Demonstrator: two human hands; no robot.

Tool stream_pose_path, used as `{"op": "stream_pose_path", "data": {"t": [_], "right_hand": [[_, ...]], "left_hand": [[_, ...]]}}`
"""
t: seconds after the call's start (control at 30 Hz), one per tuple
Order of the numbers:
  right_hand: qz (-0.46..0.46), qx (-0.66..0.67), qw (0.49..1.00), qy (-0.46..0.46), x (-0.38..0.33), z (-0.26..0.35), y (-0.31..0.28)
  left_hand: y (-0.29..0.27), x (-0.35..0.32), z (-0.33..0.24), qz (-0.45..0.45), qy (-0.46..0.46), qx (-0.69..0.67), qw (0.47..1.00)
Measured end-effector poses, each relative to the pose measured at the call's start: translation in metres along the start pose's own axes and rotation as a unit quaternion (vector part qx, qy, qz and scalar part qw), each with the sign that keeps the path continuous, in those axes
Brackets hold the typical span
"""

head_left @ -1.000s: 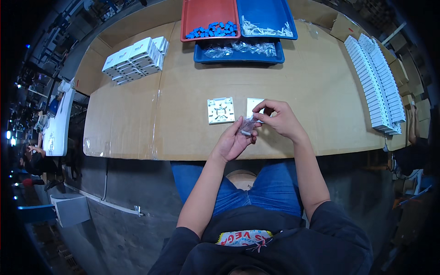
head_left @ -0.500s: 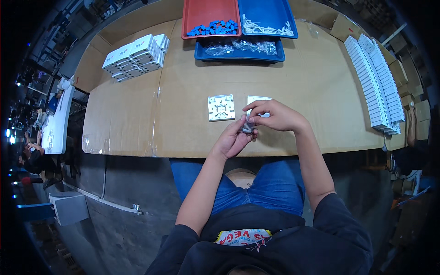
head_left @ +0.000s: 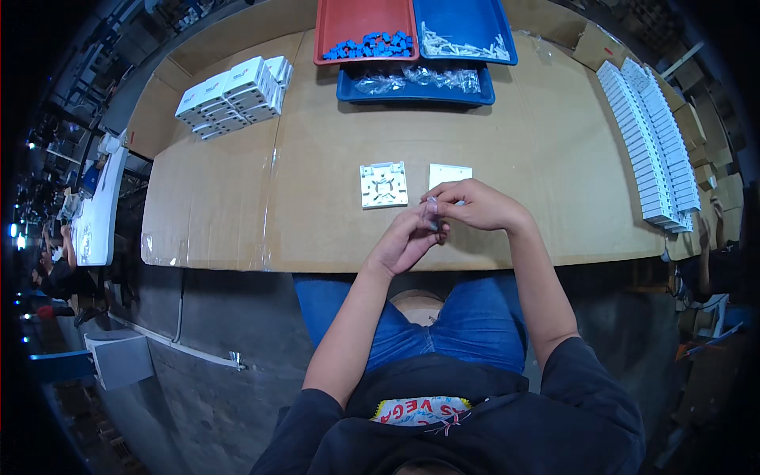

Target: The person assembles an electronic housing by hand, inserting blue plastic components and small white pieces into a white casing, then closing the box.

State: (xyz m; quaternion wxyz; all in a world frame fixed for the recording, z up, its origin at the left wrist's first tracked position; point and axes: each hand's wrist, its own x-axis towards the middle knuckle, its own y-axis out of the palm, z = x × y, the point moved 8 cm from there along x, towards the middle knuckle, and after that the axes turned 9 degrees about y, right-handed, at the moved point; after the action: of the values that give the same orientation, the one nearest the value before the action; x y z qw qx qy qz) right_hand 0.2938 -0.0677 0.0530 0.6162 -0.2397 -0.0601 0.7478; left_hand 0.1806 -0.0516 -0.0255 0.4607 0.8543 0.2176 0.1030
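While both hands meet above the near part of the worktop (head_left: 317,229), the left hand (head_left: 402,242) has its fingers closed on a small clear bag (head_left: 431,210), and the right hand (head_left: 480,206) pinches the bag's top with its fingers. What the bag holds is too small to tell. Just past them lie a square white piece (head_left: 384,186) with cut-outs and a flat white plate (head_left: 451,172), partly hidden by the right hand. Farther off, a low blue tray (head_left: 412,100) holds clear bags (head_left: 443,79). Behind it, a red tray (head_left: 364,17) has little blue bits (head_left: 372,46), and another blue tray (head_left: 467,20) has thin white sticks (head_left: 467,47).
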Motion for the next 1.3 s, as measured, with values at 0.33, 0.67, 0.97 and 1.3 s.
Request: {"op": "stream_pose_path", "data": {"t": [0.33,0.67,0.97,1.3], "right_hand": [[-0.070,0.028,0.997,0.021,0.004,0.003,-0.027],[-0.359,-0.047,0.932,-0.008,0.055,-0.041,-0.185],[-0.509,-0.289,0.811,-0.002,0.107,-0.030,-0.304],[-0.430,-0.467,0.765,0.108,0.156,-0.037,-0.323]], "left_hand": [[0.008,-0.002,0.001,-0.034,-0.028,-0.016,0.999],[0.003,0.003,0.006,-0.025,-0.027,-0.119,0.992],[0.003,0.005,0.006,-0.024,-0.026,-0.067,0.997],[0.004,0.005,0.006,-0.032,-0.040,-0.093,0.994]]}}
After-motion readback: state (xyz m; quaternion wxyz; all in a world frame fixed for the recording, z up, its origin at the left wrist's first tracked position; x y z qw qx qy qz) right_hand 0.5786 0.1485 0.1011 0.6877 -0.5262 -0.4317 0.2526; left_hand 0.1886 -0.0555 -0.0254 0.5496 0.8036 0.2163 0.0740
